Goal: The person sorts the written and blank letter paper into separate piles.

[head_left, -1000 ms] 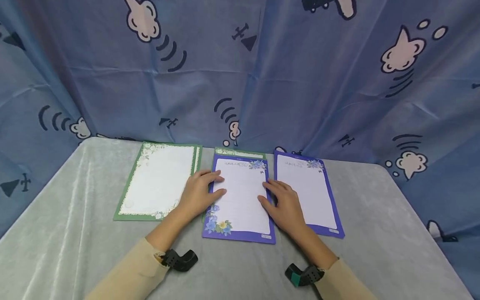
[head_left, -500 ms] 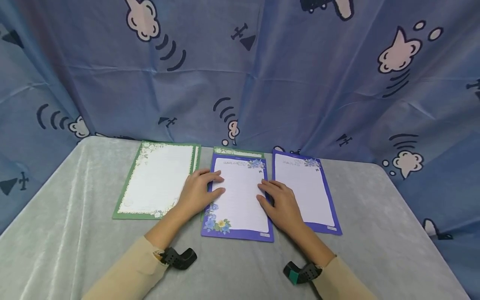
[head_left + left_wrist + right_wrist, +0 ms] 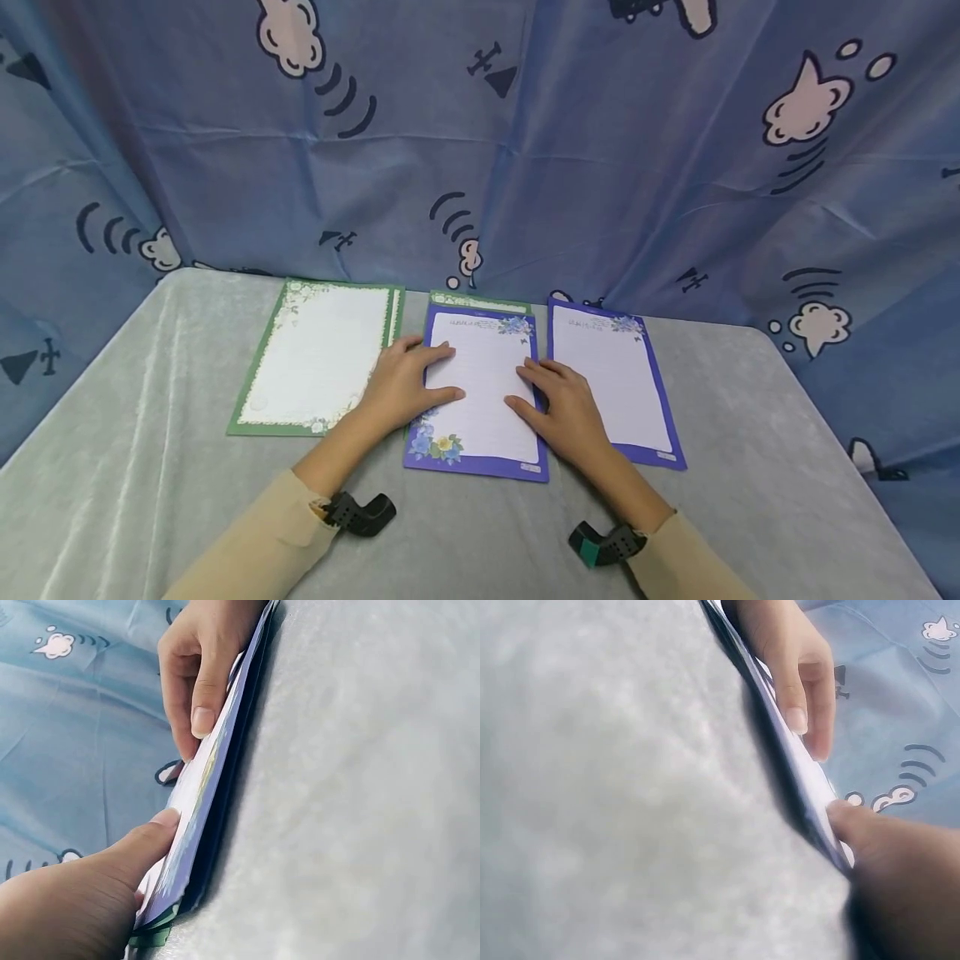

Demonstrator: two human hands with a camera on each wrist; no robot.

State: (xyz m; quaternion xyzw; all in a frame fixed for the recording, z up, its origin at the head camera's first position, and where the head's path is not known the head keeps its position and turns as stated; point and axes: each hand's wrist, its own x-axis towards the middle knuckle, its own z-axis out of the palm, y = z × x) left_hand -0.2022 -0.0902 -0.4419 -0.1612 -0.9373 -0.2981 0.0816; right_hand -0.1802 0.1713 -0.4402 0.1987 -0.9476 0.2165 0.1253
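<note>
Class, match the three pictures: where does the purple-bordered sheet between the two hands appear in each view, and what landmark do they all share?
Head: the purple-bordered sheet lies below centre, between the left hand and right hand.
Left wrist: the purple-bordered sheet is a narrow strip left of centre, slanting down leftward.
Right wrist: the purple-bordered sheet is a strip right of centre, slanting down rightward.
Shared landmark: the blue curtain.

Compared with one second ago, the thumb of the left hand reaches further in over the middle purple-bordered sheet, and it stands wider apart from the fingers of that hand. The thumb of the right hand has also come more inward on the same sheet, together with its fingers, so both thumbs are now nearer to each other.
</note>
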